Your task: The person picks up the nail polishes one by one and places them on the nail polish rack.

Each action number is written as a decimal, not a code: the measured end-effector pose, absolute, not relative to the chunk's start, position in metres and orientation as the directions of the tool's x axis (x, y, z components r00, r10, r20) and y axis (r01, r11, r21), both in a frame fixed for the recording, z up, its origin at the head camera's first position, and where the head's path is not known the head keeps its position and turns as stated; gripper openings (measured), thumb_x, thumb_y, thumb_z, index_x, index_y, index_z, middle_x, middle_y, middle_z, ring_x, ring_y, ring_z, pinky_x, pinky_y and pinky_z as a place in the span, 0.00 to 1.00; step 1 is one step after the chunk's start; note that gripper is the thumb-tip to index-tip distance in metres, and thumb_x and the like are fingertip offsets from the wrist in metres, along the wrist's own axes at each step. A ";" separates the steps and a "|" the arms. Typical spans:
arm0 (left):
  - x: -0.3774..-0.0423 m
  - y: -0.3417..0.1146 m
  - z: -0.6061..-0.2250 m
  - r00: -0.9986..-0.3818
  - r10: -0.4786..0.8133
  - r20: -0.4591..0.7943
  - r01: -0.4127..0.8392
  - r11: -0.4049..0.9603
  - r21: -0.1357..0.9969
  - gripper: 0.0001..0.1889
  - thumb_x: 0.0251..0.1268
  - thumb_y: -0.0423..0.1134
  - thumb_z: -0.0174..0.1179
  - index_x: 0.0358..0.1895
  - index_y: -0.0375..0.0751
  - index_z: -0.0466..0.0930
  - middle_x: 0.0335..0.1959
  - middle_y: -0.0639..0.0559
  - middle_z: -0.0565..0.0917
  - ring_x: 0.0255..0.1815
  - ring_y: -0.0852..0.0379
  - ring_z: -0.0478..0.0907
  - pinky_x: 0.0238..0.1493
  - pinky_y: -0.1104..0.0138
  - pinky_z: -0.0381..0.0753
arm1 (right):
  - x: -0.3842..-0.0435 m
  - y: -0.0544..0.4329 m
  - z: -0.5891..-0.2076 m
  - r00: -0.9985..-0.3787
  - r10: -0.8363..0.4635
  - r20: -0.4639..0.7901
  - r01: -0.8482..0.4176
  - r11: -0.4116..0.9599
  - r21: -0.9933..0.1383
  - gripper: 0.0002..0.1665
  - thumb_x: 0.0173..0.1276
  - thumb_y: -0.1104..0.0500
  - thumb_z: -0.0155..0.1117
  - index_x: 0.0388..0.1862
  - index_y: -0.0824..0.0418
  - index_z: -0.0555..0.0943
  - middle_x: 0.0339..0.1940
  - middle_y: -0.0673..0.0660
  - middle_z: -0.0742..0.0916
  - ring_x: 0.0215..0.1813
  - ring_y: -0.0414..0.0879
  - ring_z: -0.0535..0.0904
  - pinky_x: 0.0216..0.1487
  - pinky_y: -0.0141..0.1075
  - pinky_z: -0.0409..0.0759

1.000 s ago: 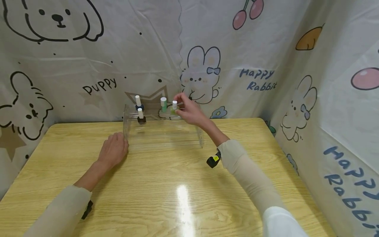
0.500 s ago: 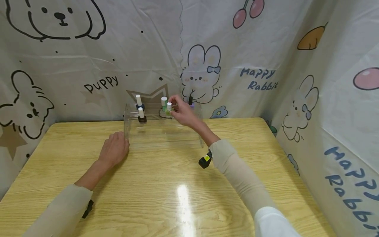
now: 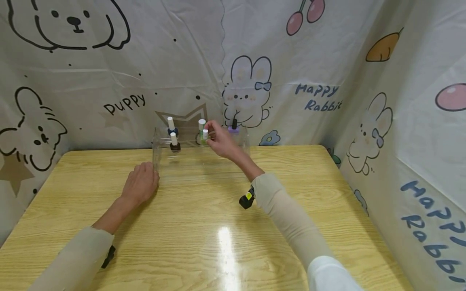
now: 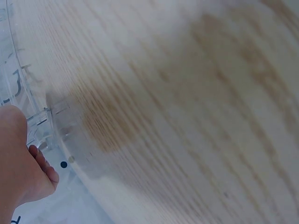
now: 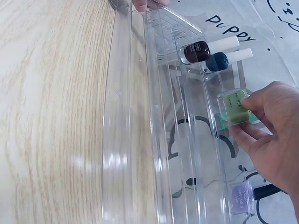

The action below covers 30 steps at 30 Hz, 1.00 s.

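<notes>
My right hand (image 3: 223, 141) pinches a light-green nail polish bottle (image 5: 237, 106) with a white cap (image 3: 205, 133) between thumb and fingers, over the upper tiers of a clear acrylic tiered rack (image 3: 196, 171). Right behind it a mint-green bottle with a white cap (image 3: 202, 123) is partly covered. My left hand (image 3: 140, 182) holds the rack's left end, its fingers curled at the clear side panel (image 4: 39, 119). On the rack's left part stand a dark brown polish bottle (image 5: 196, 51) and a dark blue one (image 5: 217, 62). A purple bottle (image 5: 243, 198) with a black cap stands toward the right end.
The rack sits near the back edge of a wood-grain table (image 3: 174, 234). Right behind it hangs a printed cloth (image 3: 189, 72), which also runs along the right side. A light reflection shows on the tabletop.
My right hand has moved left along the rack with the light-green nail polish bottle, then slightly lower, in front of the mint-green one. The purple bottle has come into view. My left hand stays put.
</notes>
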<state>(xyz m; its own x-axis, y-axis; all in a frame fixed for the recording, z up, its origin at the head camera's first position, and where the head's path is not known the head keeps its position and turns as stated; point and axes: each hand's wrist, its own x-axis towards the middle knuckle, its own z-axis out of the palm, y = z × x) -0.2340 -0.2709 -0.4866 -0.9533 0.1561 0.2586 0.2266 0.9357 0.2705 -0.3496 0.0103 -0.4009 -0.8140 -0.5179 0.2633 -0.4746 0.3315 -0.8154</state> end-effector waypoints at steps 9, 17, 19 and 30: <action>-0.234 -0.271 -0.488 -0.947 0.164 0.277 0.237 0.937 0.257 0.12 0.76 0.36 0.43 0.30 0.35 0.62 0.26 0.41 0.67 0.28 0.41 0.68 0.27 0.51 0.68 | -0.349 0.008 -0.409 -0.827 -0.512 0.233 -0.447 0.347 -0.824 0.21 0.68 0.77 0.58 0.56 0.67 0.66 0.55 0.65 0.79 0.59 0.57 0.79 0.57 0.35 0.76; -0.235 -0.271 -0.489 -0.944 0.166 0.285 0.241 0.938 0.251 0.12 0.76 0.36 0.44 0.30 0.35 0.62 0.26 0.42 0.66 0.27 0.42 0.67 0.26 0.52 0.67 | -0.350 0.006 -0.412 -0.830 -0.505 0.236 -0.447 0.350 -0.823 0.20 0.67 0.77 0.57 0.53 0.64 0.66 0.53 0.63 0.79 0.58 0.54 0.79 0.56 0.34 0.76; -0.235 -0.271 -0.490 -0.944 0.166 0.286 0.242 0.936 0.255 0.12 0.76 0.36 0.44 0.30 0.35 0.62 0.25 0.42 0.67 0.27 0.42 0.67 0.26 0.52 0.67 | -0.350 0.006 -0.414 -0.832 -0.508 0.225 -0.443 0.363 -0.820 0.19 0.68 0.77 0.57 0.53 0.64 0.66 0.53 0.63 0.79 0.58 0.54 0.79 0.56 0.35 0.76; -0.237 -0.271 -0.490 -0.942 0.168 0.289 0.246 0.934 0.260 0.12 0.75 0.35 0.45 0.29 0.36 0.62 0.25 0.42 0.66 0.25 0.43 0.67 0.25 0.53 0.67 | -0.355 0.003 -0.429 -0.827 -0.520 0.212 -0.429 0.343 -0.836 0.20 0.68 0.78 0.56 0.54 0.64 0.66 0.52 0.62 0.78 0.57 0.52 0.78 0.55 0.35 0.76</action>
<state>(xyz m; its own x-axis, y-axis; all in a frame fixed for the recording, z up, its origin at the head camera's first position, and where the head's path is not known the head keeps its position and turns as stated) -0.2365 -0.2714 -0.4898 -0.9425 0.1680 0.2890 0.2460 0.9338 0.2596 -0.3548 0.0026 -0.4289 -0.8274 -0.5202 0.2119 -0.4294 0.3426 -0.8356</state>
